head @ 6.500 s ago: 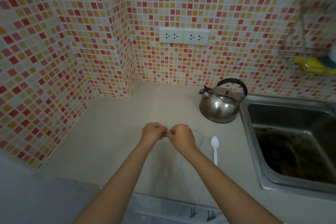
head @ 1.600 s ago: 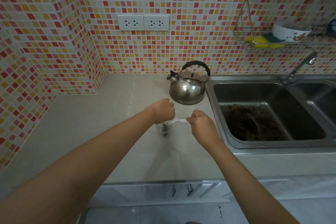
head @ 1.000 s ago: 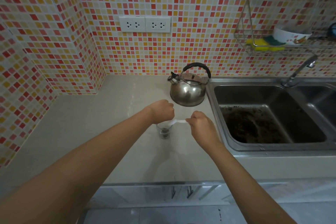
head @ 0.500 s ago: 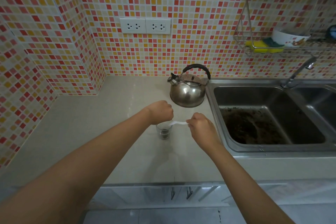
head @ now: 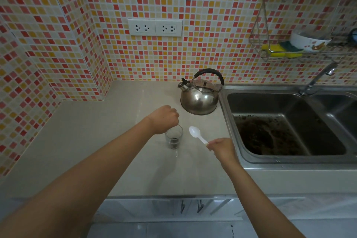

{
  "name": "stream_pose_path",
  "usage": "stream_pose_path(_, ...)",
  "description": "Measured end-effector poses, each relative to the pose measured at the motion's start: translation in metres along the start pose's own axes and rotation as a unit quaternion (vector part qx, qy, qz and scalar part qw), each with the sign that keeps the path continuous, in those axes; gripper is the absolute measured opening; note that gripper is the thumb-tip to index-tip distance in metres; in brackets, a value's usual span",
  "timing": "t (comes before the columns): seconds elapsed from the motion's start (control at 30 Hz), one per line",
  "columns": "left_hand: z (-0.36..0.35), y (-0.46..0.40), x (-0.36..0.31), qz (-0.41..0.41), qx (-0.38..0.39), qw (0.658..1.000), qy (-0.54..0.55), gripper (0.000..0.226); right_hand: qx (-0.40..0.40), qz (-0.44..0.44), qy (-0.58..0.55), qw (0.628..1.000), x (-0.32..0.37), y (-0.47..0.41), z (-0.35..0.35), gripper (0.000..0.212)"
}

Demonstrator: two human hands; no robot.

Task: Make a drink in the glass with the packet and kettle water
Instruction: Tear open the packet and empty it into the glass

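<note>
Holding: right hand pinches white spoon by its handle
Left hand: fisted above glass; contents unclear
Done: dark powder in glass
Left: water from kettle, stirring

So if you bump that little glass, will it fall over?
Probably not easily: the glass looks short and wide, standing upright on the flat counter. It seems nearly empty, only dark stuff at the bottom, so it may slide. Being glass, it could break.

Glass on counter, spoon just right, kettle farther back, sink at right.
</note>
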State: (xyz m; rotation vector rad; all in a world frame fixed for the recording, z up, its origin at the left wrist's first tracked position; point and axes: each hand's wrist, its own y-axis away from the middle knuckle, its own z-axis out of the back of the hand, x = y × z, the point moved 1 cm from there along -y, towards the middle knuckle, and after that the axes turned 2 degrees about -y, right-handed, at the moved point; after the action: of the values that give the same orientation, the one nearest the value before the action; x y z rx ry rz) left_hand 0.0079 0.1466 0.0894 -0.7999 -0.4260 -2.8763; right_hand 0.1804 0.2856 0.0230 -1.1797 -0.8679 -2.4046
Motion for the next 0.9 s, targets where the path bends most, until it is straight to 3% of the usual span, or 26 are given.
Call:
stream_pose_path(0.13,-0.005,0.004,0.000,0.026,-0.005,0.999,0.029,0.018,0.014,-0.068,-0.039,0.997,-0.017,-0.011,-0.007,0.006)
stream_pose_path(0.37,-0.013,0.008,-0.001,0.051,-0.025,0.995,0.087,0.022,0.021,-0.075,-0.003,0.997,-0.035,-0.021,-0.025,0.025)
stream_pose_path(0.73,-0.027,0.022,0.005,0.098,-0.044,0.984,0.141,0.038,0.011,-0.058,0.066,0.996,-0.037,-0.023,-0.032,0.011)
stream_pose_path(0.9,-0.030,0.026,0.005,0.114,-0.050,0.981,0.149,0.043,-0.005,-0.035,0.100,0.994,-0.036,-0.023,-0.029,0.029)
